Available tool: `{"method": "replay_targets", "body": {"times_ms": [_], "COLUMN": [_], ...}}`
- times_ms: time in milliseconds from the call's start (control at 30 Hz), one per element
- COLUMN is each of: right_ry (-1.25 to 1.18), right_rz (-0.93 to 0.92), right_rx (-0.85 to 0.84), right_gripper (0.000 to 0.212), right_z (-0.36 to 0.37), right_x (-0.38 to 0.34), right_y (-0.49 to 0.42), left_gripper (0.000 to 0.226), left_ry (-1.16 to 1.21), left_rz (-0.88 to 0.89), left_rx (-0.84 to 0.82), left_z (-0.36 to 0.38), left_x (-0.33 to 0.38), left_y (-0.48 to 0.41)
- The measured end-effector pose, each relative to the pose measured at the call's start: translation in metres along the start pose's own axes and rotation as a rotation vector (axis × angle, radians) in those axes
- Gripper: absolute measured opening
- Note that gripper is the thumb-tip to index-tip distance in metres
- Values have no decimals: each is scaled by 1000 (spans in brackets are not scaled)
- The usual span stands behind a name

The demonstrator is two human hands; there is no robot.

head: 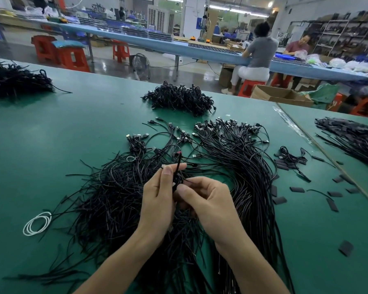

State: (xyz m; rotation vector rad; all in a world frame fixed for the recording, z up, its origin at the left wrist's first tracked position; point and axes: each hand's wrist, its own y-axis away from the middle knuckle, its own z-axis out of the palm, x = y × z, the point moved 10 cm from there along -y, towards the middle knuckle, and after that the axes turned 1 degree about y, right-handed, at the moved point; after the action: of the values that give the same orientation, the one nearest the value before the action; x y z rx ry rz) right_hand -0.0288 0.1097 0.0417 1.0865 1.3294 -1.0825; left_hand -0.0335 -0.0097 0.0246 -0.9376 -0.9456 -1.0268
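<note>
Both hands pinching black cable (upright), green table

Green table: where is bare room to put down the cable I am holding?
The wide patch left, between the far-left heap and the loose cables, beyond the white loop. Crowded: the middle, and right among the black sleeve pieces.
</note>
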Motion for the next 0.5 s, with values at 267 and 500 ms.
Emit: {"method": "replay_targets", "body": {"times_ms": [267, 500], "right_ry": [174, 200], "right_rz": [-160, -125], "right_rx": [157, 213], "right_gripper": [12, 19], "right_z": [-17, -24], "right_x": [-20, -17], "right_y": [1, -1], "left_gripper": [39, 35], "left_ry": [-50, -134], "left_rz": [37, 106], "left_rx": [4, -4], "left_z": [-3, -4], "left_x": [4, 6], "left_y": [-3, -2]}}
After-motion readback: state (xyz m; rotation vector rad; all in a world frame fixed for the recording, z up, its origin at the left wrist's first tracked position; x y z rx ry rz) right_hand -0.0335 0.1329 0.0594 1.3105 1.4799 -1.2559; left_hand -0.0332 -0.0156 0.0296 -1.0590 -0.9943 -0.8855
